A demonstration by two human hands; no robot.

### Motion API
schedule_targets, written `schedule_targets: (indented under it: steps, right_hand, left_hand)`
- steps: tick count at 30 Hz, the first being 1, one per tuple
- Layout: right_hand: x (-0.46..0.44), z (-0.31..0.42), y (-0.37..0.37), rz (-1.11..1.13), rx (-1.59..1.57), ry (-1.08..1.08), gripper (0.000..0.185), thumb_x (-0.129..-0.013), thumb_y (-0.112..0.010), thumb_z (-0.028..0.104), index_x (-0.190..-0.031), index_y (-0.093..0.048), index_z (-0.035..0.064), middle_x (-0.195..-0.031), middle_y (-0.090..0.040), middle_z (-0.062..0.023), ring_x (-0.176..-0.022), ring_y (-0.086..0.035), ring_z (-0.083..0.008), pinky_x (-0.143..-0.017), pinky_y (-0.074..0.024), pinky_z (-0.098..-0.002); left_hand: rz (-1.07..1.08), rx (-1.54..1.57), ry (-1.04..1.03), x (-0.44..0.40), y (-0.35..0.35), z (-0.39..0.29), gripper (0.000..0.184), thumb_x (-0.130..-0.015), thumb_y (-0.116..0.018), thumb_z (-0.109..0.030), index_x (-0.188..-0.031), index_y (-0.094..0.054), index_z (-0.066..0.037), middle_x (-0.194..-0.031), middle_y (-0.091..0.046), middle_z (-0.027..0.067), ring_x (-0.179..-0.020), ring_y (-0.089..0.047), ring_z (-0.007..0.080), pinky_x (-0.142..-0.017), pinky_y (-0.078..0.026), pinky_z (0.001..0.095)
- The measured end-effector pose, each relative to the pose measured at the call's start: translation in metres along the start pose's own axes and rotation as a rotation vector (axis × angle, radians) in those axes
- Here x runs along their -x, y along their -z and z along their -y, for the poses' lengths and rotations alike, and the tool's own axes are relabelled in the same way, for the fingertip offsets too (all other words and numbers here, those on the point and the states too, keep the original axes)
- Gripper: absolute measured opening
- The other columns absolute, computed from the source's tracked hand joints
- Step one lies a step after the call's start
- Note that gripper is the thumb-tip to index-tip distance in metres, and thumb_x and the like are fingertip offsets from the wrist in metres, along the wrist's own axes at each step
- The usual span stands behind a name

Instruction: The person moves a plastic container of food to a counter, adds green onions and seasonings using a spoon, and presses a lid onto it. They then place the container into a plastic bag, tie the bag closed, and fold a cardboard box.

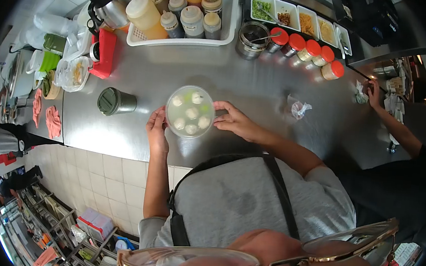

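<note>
A round clear container [190, 112] with several pale balls and bits of green in a cloudy liquid is held level between my two hands, over the steel counter's front part. My left hand [158, 129] grips its left side, thumb and fingers at the rim. On the opposite side, my right hand [234, 121] has its fingers closed on the rim. Left of the container, a dark green lidded cup [116, 102] lies or leans on the steel counter [142, 71].
A white basket [180, 42] of sauce bottles stands at the back. Red-lidded jars [312, 49] and topping trays [287, 14] are at the back right. A crumpled plastic bag [300, 109] lies right of my hands. A co-worker's hand [373, 94] rests at the right.
</note>
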State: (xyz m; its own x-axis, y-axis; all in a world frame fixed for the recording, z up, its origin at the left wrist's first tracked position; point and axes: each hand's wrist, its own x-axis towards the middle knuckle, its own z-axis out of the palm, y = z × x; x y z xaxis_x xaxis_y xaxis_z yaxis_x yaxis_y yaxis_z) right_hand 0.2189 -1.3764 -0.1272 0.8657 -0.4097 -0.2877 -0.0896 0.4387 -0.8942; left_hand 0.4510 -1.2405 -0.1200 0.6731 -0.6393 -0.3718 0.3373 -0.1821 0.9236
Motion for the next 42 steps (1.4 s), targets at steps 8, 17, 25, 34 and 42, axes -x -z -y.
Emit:
schedule_targets:
  steps: [8, 17, 25, 34, 42]
  right_hand:
    - [-0.022, -0.004, -0.004, 0.052, -0.008, -0.007, 0.067, -0.088, -0.064, 0.001, -0.147, -0.031, 0.0025, -0.142, -0.039, -0.0144, -0.120, -0.055, -0.0241, -0.100, -0.0469, -0.0348]
    - [0.049, 0.093, 0.080, -0.401, 0.164, 0.504, 0.060, -0.093, -0.067, 0.026, -0.144, -0.040, 0.0084, -0.138, -0.053, -0.0111, -0.125, -0.055, -0.0289, -0.102, -0.0469, -0.0422]
    - [0.175, 0.130, 0.155, -0.957, -0.798, 1.238, 0.084, -0.086, -0.074, 0.038, -0.148, -0.023, 0.0122, -0.153, -0.031, -0.0202, -0.139, -0.033, -0.0469, -0.110, -0.0307, -0.0695]
    - [0.217, 0.069, 0.214, -1.438, -0.792, 0.964, 0.133, -0.071, -0.086, 0.041, -0.156, 0.012, 0.0131, -0.163, 0.004, -0.0159, -0.150, 0.003, -0.0417, -0.114, -0.0135, -0.0680]
    - [0.194, 0.073, 0.165, -1.814, 0.486, 0.767, 0.097, -0.071, -0.084, 0.015, -0.148, -0.027, 0.0042, -0.140, -0.037, -0.0211, -0.120, -0.047, -0.0345, -0.103, -0.0389, -0.0465]
  left_hand:
    - [-0.001, -0.060, -0.002, -0.040, 0.029, -0.002, 0.034, -0.098, -0.058, -0.032, -0.112, -0.067, -0.002, -0.098, -0.067, 0.0014, -0.086, -0.059, 0.0096, -0.081, -0.046, 0.0255]
    - [-0.018, -0.333, -0.214, -0.025, 0.059, 0.005, 0.035, -0.102, -0.054, -0.030, -0.118, -0.065, -0.002, -0.100, -0.064, 0.0040, -0.085, -0.056, 0.0113, -0.078, -0.046, 0.0267]
    - [0.023, -0.363, -0.285, -0.022, 0.092, 0.023, 0.033, -0.102, -0.053, -0.026, -0.121, -0.063, -0.001, -0.102, -0.066, 0.0079, -0.084, -0.058, 0.0132, -0.077, -0.048, 0.0275]
    - [0.119, -0.512, -0.399, -0.018, 0.075, 0.017, 0.033, -0.102, -0.054, -0.025, -0.121, -0.062, 0.001, -0.109, -0.065, 0.0100, -0.093, -0.061, 0.0166, -0.083, -0.050, 0.0307]
    - [0.139, -0.470, -0.404, -0.007, 0.079, 0.021, 0.032, -0.102, -0.054, -0.022, -0.120, -0.061, 0.003, -0.112, -0.065, 0.0118, -0.098, -0.061, 0.0184, -0.088, -0.051, 0.0326]
